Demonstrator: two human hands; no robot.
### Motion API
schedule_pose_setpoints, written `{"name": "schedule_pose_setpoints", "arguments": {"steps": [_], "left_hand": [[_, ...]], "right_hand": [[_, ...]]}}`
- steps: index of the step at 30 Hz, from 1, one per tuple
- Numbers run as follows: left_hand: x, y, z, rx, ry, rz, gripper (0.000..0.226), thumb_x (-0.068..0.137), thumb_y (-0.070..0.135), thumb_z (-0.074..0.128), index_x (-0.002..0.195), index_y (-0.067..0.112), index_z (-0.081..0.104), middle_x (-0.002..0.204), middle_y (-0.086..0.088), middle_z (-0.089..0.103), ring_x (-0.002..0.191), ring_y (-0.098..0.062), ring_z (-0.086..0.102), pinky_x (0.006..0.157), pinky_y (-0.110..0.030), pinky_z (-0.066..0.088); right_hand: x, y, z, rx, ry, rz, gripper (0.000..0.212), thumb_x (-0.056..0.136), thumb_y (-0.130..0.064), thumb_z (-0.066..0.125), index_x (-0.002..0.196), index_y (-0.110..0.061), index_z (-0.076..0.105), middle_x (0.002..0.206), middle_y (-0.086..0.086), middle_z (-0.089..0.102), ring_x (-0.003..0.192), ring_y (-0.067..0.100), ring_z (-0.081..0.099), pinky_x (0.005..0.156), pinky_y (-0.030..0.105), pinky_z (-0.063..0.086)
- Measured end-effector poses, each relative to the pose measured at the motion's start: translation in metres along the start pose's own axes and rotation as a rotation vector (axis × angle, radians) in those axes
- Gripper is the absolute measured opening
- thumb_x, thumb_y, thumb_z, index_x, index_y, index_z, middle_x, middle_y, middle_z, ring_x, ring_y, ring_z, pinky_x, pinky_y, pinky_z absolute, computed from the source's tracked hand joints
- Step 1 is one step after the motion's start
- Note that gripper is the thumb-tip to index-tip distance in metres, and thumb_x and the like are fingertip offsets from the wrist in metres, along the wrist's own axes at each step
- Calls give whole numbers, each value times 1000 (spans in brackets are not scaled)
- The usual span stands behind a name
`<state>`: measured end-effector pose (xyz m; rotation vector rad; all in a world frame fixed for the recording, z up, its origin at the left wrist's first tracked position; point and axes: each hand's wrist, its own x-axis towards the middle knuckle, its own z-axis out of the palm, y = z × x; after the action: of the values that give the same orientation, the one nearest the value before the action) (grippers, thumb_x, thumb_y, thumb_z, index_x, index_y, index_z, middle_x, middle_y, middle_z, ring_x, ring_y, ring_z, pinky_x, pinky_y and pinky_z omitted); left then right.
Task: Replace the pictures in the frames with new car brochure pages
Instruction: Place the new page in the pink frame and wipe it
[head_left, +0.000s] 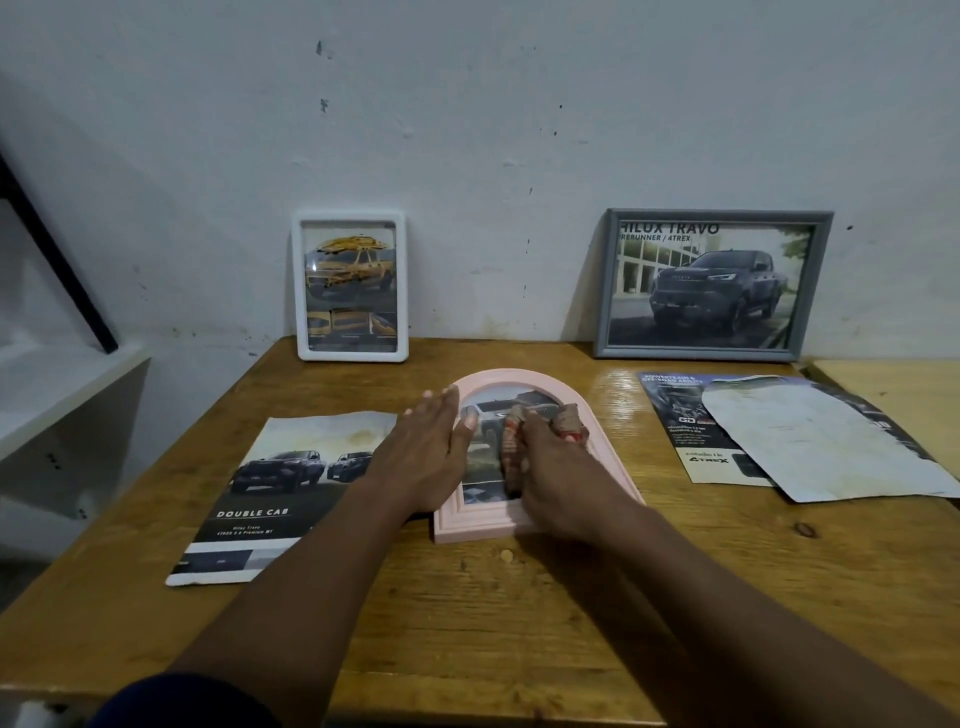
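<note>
White, scuffed wall (467, 104) backs a wooden tabletop (519, 623), where a white frame (349, 286) and a grey frame (711, 286) lean upright, each showing a truck. Nearer, a pink arched frame (467, 527) lies flat. The left hand (431, 452) rests on its left edge, grip apart, fingers straight. The right hand (550, 467) has its grip clamped on a crumpled cloth (511, 441) against the glass. A brochure page (280, 488) lies just left; more sheets (810, 441) lie to the right.

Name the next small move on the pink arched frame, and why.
Probably sweep the crumpled reddish cloth down the picture: the right hand grips it on the pink arched frame, while the left hand lies flat on its left edge.
</note>
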<state>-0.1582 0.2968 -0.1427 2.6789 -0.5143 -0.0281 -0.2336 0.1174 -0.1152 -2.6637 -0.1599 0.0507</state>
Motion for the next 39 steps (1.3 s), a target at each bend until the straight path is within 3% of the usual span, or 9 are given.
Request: {"name": "schedule_pose_setpoints", "arguments": {"steps": [6, 11, 15, 18, 22, 26, 34, 36, 39], "left_hand": [[1, 0, 0, -76, 3, -87, 73, 99, 67, 9, 159, 32, -15, 170, -2, 6, 155, -31, 6, 121, -51, 15], [2, -5, 1, -111, 16, -80, 87, 86, 77, 1, 159, 31, -15, 169, -1, 11, 155, -31, 9, 122, -51, 16], [1, -1, 1, -94, 0, -78, 86, 89, 75, 3, 160, 28, -13, 169, -2, 12, 155, -30, 8, 122, -50, 17], [0, 3, -1, -48, 8, -79, 78, 98, 69, 8, 161, 26, -9, 168, -5, 17, 155, -30, 12, 120, -51, 22], [2, 2, -2, -41, 18, -82, 77, 99, 65, 8, 162, 22, -2, 167, -8, 21, 154, -32, 16, 119, -52, 25], [2, 0, -1, -61, 17, -83, 80, 96, 68, 5, 162, 22, -3, 166, -9, 24, 153, -33, 17, 119, -53, 25], [1, 1, -3, 14, 0, -86, 78, 98, 69, 7, 162, 25, 0, 168, -8, 18, 154, -32, 17, 117, -52, 26], [3, 0, -2, 42, -11, -85, 78, 97, 70, 7, 162, 27, 1, 168, -6, 16, 153, -32, 18, 117, -52, 27], [7, -2, -7, -24, -42, -82, 81, 94, 75, 10, 162, 30, 4, 168, -1, 17, 154, -29, 18, 120, -50, 23]], "right_hand": [[9, -33, 18, 129, -24, -61, 69, 97, -22, 52, 154, -19, 13, 142, 10, 52, 121, 28, 56, 101, 43, 46], [-7, 1, -13, 59, -147, -124, 60, 100, -22, 48, 150, -34, 19, 150, 4, 44, 132, 25, 46, 104, 38, 42], [-35, 13, -15, -195, 79, -56, 51, 96, -25, 47, 143, -21, 27, 129, 14, 59, 107, 33, 60, 81, 38, 47], [-42, -12, 4, -250, 226, -26, 56, 93, -31, 56, 140, -13, 32, 121, 11, 63, 107, 31, 60, 86, 39, 45], [-32, -41, 27, -39, 310, -101, 74, 88, -29, 66, 149, -18, 25, 122, 4, 62, 110, 23, 59, 95, 39, 50], [-35, -19, 14, 217, 176, -164, 60, 98, -20, 52, 152, -28, 25, 125, 2, 64, 108, 17, 59, 89, 32, 48], [-60, 50, -21, -124, 146, -287, 40, 101, -24, 43, 141, -26, 38, 118, 4, 66, 94, 22, 60, 78, 38, 46], [-62, 50, -23, -1, 179, -271, 39, 101, -20, 44, 139, -30, 39, 105, -2, 70, 88, 16, 62, 78, 38, 50], [-43, 50, -46, 477, 367, -73, 36, 102, -11, 45, 134, -26, 48, 96, -4, 67, 87, 14, 65, 75, 31, 58]]}}
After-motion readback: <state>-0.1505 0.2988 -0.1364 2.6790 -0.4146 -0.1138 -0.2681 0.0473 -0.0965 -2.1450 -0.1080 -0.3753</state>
